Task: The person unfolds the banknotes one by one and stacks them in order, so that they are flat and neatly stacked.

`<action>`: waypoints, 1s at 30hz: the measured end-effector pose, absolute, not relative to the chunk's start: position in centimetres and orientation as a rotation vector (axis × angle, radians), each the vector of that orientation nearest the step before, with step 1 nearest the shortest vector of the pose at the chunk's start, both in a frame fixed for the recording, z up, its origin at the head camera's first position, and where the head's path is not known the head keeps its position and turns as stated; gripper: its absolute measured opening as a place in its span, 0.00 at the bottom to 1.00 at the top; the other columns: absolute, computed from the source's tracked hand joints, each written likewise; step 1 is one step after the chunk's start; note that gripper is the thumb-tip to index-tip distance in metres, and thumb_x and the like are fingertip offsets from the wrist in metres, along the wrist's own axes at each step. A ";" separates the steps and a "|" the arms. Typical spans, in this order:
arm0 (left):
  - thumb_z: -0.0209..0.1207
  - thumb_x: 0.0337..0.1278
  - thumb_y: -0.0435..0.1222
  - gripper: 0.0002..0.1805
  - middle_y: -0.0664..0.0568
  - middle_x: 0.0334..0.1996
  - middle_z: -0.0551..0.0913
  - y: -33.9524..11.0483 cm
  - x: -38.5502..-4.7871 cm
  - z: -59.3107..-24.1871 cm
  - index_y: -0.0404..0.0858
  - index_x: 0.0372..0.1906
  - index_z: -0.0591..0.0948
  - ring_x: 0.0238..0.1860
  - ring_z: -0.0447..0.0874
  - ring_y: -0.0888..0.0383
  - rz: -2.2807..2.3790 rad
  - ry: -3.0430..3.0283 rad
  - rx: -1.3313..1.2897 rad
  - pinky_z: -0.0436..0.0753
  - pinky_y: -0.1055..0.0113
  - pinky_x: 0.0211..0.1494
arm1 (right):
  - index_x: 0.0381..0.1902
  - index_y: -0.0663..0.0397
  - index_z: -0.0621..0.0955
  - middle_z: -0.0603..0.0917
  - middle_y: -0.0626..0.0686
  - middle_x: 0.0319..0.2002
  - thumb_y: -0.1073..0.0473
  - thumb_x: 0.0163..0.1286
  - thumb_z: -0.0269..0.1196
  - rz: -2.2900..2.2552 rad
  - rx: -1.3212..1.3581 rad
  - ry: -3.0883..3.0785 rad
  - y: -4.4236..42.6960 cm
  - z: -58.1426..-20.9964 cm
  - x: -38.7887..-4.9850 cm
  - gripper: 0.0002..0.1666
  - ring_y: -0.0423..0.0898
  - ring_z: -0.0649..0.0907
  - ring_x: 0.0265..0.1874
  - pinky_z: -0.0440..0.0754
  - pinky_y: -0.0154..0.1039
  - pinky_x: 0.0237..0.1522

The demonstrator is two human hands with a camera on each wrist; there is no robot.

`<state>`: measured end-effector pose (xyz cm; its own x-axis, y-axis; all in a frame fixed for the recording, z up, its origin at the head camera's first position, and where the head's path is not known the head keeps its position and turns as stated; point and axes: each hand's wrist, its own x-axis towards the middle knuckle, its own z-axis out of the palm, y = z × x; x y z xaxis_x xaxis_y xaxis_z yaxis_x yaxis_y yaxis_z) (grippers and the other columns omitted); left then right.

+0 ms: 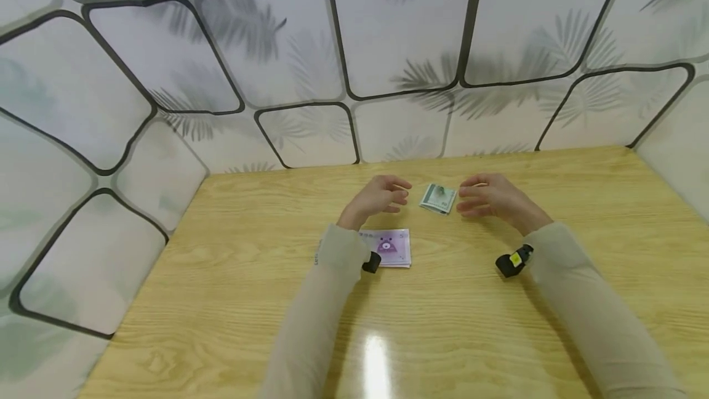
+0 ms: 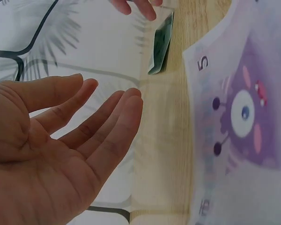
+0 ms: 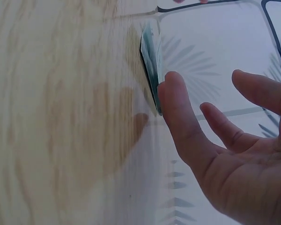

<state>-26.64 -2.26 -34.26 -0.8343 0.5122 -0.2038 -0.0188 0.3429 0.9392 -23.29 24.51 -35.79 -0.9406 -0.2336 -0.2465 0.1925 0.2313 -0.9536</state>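
Observation:
A folded green play banknote [image 1: 439, 198] lies on the table between my two hands. In the right wrist view the folded note [image 3: 151, 65] stands slightly apart at its fold edges. My left hand [image 1: 378, 199] hovers to its left, fingers loosely bent around nothing. On the other side is my right hand [image 1: 495, 200], also holding nothing; its fingertips are close to the note, and whether they touch it I cannot tell. Purple play banknotes [image 1: 390, 247], marked 5 with a one-eyed cartoon figure, lie flat nearer to me, partly hidden by my left sleeve and wrist.
The light wood table [image 1: 443, 325] runs back to a wall [image 1: 404, 29] papered with dark rounded outlines and grey leaves. Another wall [image 1: 50, 226] closes the left side. Each wrist bears a small black camera [image 1: 511, 263].

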 end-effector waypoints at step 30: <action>0.54 0.70 0.26 0.20 0.34 0.61 0.77 1.5 -27.2 -35.7 0.27 0.63 0.77 0.47 0.80 0.52 1.459 2.172 0.417 0.83 0.63 0.48 | 0.69 0.76 0.60 0.70 0.67 0.59 0.59 0.82 0.51 -1.795 0.065 2.091 23.8 -36.3 -24.2 0.29 0.42 0.85 0.40 0.87 0.40 0.49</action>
<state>-27.16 1.49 -35.67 -0.8345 0.5032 -0.2243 -0.0173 0.3829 0.9236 -24.22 23.79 -36.34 -0.9257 -0.2104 -0.3144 0.2789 0.1820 -0.9429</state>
